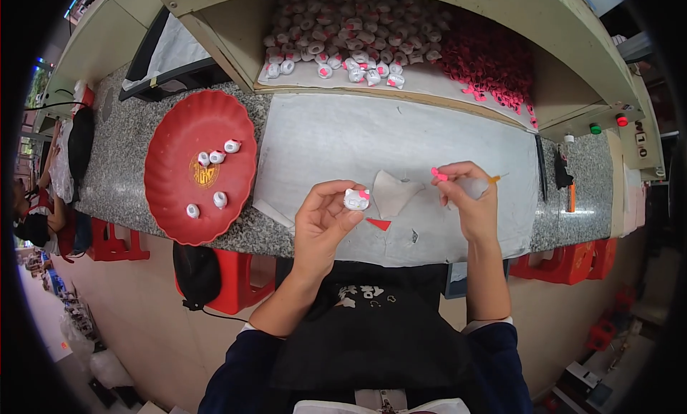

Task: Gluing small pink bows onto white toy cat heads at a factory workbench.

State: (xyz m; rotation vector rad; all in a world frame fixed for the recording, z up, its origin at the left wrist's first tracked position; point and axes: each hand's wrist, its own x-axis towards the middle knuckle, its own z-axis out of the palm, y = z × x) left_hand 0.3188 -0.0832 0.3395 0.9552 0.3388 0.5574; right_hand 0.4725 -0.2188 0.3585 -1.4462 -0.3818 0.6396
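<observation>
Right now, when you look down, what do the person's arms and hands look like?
The left hand and right hand are bare, with no gloves showing. The forearms are uncovered too, with no watch or bracelet visible. Dark navy-blue cloth sleeves with whitish edges end near the elbows.

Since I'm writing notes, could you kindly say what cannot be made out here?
In the head view:
Back of the white cat head: turned away from the camera.
Part of the pale bottle: covered by the right hand.
Lower pieces in the white pile: buried under others.
</observation>
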